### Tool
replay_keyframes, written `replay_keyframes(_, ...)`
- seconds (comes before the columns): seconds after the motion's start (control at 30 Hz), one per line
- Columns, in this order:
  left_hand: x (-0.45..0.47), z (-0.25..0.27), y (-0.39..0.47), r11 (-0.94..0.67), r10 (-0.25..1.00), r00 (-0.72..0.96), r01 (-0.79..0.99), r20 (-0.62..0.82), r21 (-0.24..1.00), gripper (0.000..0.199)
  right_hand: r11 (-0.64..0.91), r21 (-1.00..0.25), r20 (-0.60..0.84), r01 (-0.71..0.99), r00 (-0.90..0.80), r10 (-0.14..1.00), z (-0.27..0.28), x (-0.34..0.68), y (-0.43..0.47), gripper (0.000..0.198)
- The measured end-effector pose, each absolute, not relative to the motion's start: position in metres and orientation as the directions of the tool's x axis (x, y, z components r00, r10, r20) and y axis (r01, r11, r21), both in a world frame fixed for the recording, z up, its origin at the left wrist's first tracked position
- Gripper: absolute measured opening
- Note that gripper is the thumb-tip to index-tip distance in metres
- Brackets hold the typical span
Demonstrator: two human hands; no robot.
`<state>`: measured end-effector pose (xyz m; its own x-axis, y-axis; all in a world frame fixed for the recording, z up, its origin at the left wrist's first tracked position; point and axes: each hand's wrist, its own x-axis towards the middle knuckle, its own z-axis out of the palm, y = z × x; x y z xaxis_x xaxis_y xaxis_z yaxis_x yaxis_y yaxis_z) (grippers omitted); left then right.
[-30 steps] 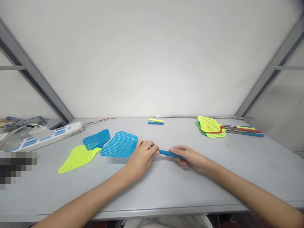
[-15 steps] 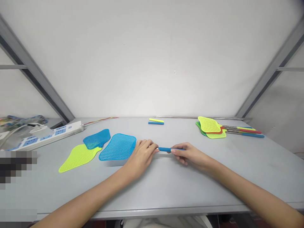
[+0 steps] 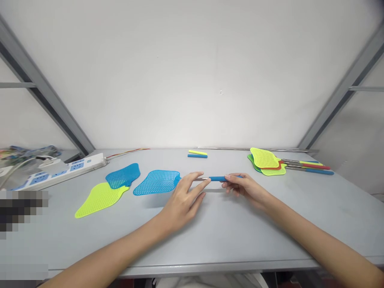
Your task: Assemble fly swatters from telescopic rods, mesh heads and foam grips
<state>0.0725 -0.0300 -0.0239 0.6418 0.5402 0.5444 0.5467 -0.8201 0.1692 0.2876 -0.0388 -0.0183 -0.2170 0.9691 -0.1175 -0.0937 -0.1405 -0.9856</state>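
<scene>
A blue fly swatter [image 3: 157,183] is held just above the table, its perforated head to the left and a short metal shaft running into a blue handle. My right hand [image 3: 244,187] is closed around the handle's right end. Over the shaft near the head lies my left hand [image 3: 186,200], fingers stretched and apart; whether they touch the metal I cannot tell. To the left, a loose blue swatter head [image 3: 122,176] overlaps a yellow-green one [image 3: 100,199].
A blue tube [image 3: 197,156] and a yellow tube [image 3: 198,152] lie at the back. Thin metal rods [image 3: 234,149] run along the wall. Several swatters [image 3: 265,159] are stacked at the back right. A white power strip [image 3: 69,170] lies at the left.
The blue swatter has moved right and slightly up, and its head has tilted flatter. My left fingers have spread from a closed grip, uncovering the metal shaft. My right hand moved right with the handle.
</scene>
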Motion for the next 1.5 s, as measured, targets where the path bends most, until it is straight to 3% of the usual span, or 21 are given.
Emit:
replay_keyframes(0.23,0.071,-0.022,-0.033,-0.866,0.488,0.688,0.462,0.537,0.194,0.038,-0.148,-0.974,-0.126,-0.171,-0.135,0.983,-0.016,0.294,-0.033,0.024)
replay_keyframes(0.5,0.074,-0.021,-0.037,-0.714,0.676,0.643,0.452,0.360,0.534,0.033,-0.159,-0.904,-0.205,-0.397,0.077,0.976,-0.019,0.318,-0.016,0.015)
replay_keyframes(0.6,0.074,-0.023,-0.030,-0.577,0.771,0.561,0.411,0.303,0.706,0.027,-0.167,-0.835,-0.256,-0.524,0.103,0.961,-0.019,0.325,-0.013,0.011)
replay_keyframes(0.7,0.073,-0.028,-0.022,-0.312,0.843,0.522,0.271,0.133,0.911,0.030,-0.167,-0.761,-0.298,-0.627,0.110,0.948,-0.019,0.329,-0.011,0.007)
replay_keyframes(0.77,0.073,-0.031,-0.018,-0.155,0.850,0.524,0.145,0.057,0.977,0.030,-0.159,-0.740,-0.309,-0.654,0.120,0.943,-0.019,0.329,-0.010,0.007)
replay_keyframes(1.0,0.073,-0.022,-0.019,0.021,0.830,0.557,-0.079,0.026,0.997,0.036,-0.190,-0.727,-0.326,-0.660,0.088,0.941,-0.022,0.328,-0.008,0.013)
replay_keyframes(1.13,0.074,-0.015,-0.025,0.062,0.766,0.643,-0.091,0.011,0.994,0.046,-0.216,-0.723,-0.353,-0.656,0.082,0.932,-0.025,0.328,-0.006,0.014)
replay_keyframes(1.5,0.074,-0.022,-0.032,0.020,0.663,0.749,-0.022,0.004,1.000,0.050,-0.191,-0.734,-0.362,-0.652,0.137,0.922,-0.028,0.327,-0.005,0.015)
